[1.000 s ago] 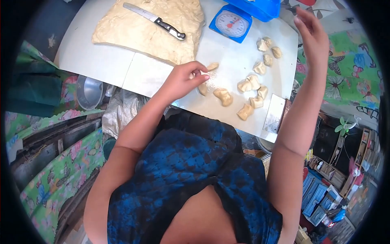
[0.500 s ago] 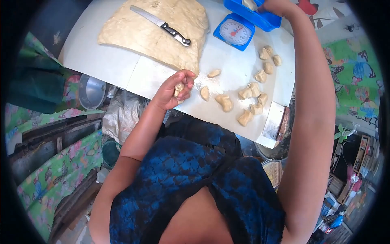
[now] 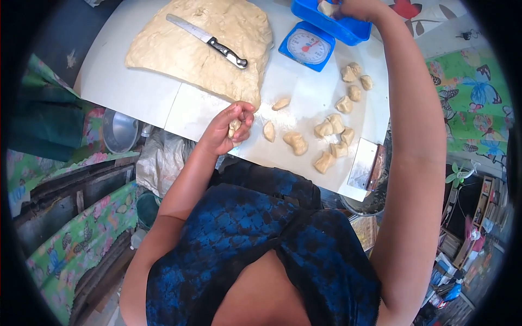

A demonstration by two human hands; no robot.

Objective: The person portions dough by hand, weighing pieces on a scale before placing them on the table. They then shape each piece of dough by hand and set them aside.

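Note:
A small dough piece (image 3: 234, 127) sits in my left hand (image 3: 230, 129), whose fingers curl round it near the table's front edge. At the top, my right hand (image 3: 356, 7) reaches into the blue tray (image 3: 348, 33) of the scale (image 3: 308, 46), its fingers at a dough lump (image 3: 327, 8); whether they grip it is hard to see. A large slab of dough (image 3: 190, 49) lies at the left of the table, with a black-handled knife (image 3: 209, 41) on top. Cut pieces such as this one (image 3: 295, 143) are spread to the right of the slab.
A wide metal scraper (image 3: 363, 165) with a wooden grip lies at the table's (image 3: 130, 98) right front corner. Below the left edge are a metal bowl (image 3: 120, 132) and a clear plastic bag (image 3: 163, 163). Patterned green curtains hang on both sides.
The view has shifted slightly, so the table's contents appear lower and further left. My right hand has come a little lower over the tray, near the lump. My left hand still holds its piece.

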